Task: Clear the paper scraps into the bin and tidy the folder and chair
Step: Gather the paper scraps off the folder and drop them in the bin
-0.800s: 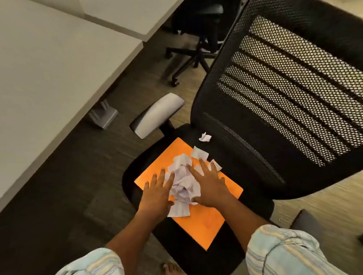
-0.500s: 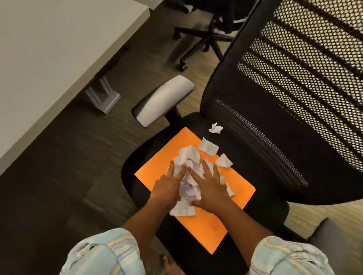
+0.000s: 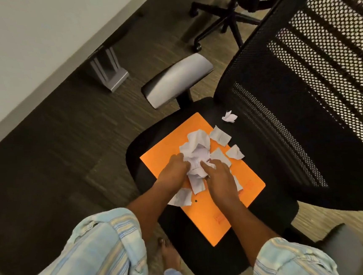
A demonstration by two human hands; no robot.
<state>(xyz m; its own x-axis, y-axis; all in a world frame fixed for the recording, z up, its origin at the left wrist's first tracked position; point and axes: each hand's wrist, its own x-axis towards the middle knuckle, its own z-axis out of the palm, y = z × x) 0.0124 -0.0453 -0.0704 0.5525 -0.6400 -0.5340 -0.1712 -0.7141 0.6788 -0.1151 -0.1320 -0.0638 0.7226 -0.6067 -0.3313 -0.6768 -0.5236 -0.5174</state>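
Hands: left hand (image 3: 175, 167) and right hand (image 3: 217, 171) cupped around the scrap pile (image 3: 196, 155), gripping it from both sides.
Strays: loose scraps (image 3: 220, 135) lay upper right, nearer the right hand.
Folder (image 3: 232, 201): beneath, long axis diagonal.

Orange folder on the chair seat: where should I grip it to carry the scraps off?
Probably the two long edges of the orange folder, one from each side, bowing it into a trough. It lies flat on the chair seat, and loose scraps near its far edge could slide off.

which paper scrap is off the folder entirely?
The small crumpled scrap lying alone on the black seat near the mesh backrest. The other loose scraps lie on or overlap the orange folder.
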